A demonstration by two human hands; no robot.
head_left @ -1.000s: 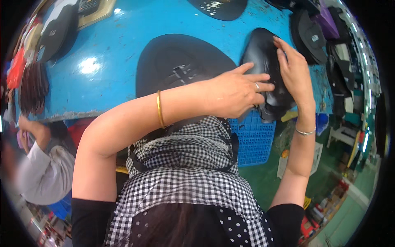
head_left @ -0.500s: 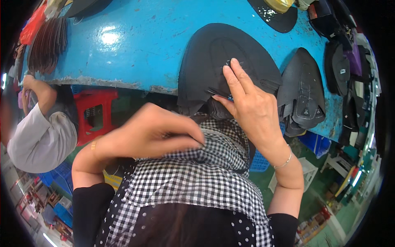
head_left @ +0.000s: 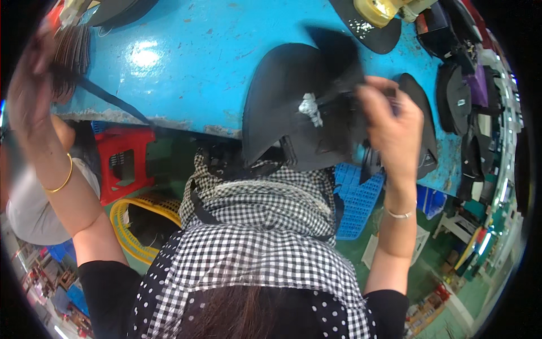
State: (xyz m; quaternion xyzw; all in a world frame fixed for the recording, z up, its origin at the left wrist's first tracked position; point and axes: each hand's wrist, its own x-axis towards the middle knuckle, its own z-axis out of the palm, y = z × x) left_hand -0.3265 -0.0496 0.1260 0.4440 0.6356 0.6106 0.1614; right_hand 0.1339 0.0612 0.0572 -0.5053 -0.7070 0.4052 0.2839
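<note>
Far to the left, my left hand [head_left: 34,85] is smeared by motion beside a bundle of dark strips [head_left: 73,56]. A long dark strip [head_left: 110,99] trails from its fingers across the table's front edge. My right hand [head_left: 398,121] is closed on a black cut piece [head_left: 341,59], which is blurred and lifted at one side. Below that piece lies a stack of rounded black sheet pieces [head_left: 271,96], overhanging the table edge toward my lap. A whitish patch [head_left: 310,110] shows on the stack's top. Something dark and pointed [head_left: 368,164] hangs below my right hand, too blurred to name.
The blue table [head_left: 192,62] has a worn front edge. More black pieces [head_left: 418,90] lie right of the stack. At the far right stands a yellow container [head_left: 377,11] on a dark piece. A red stool [head_left: 127,164], a yellow basket [head_left: 121,237] and another person's sleeve [head_left: 34,212] are at left.
My left hand has swung from above my lap to the far left and now has a dark strip. My right hand has moved right, lifting a black piece and baring the whitish patch.
</note>
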